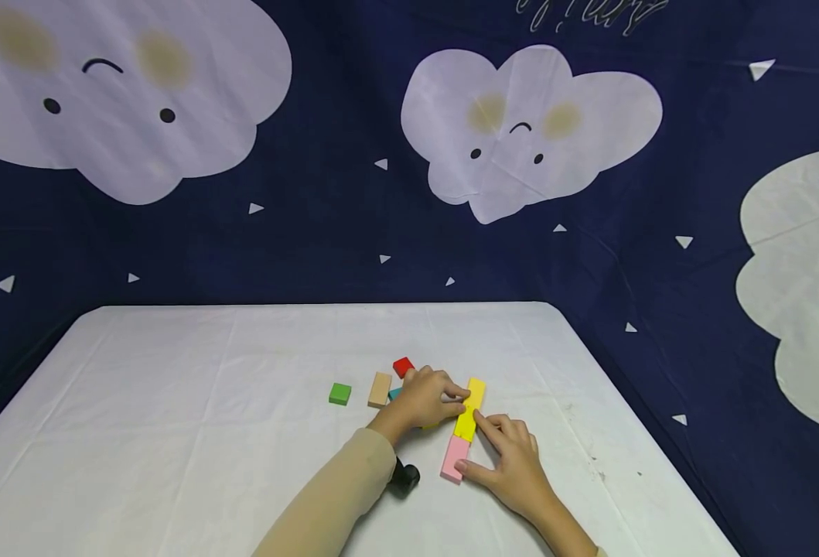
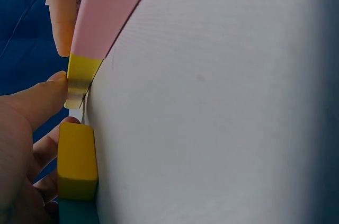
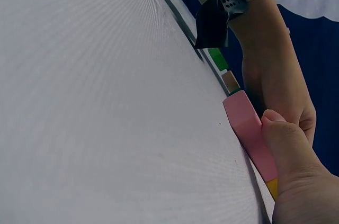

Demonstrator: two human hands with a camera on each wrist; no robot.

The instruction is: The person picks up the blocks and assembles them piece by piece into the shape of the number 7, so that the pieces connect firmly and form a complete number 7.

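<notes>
Near left hand (image 1: 423,398), tan block (image 1: 380,390).

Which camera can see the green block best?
The head view: the whole green block shows on the white table, with nothing in front of it. The right wrist view shows only a small part of it, just below a dark object. The left wrist view doesn't show it.

Pink, yellow, red, tan and green blocks (image 1: 465,428) on white table (image 1: 172,418)
</notes>
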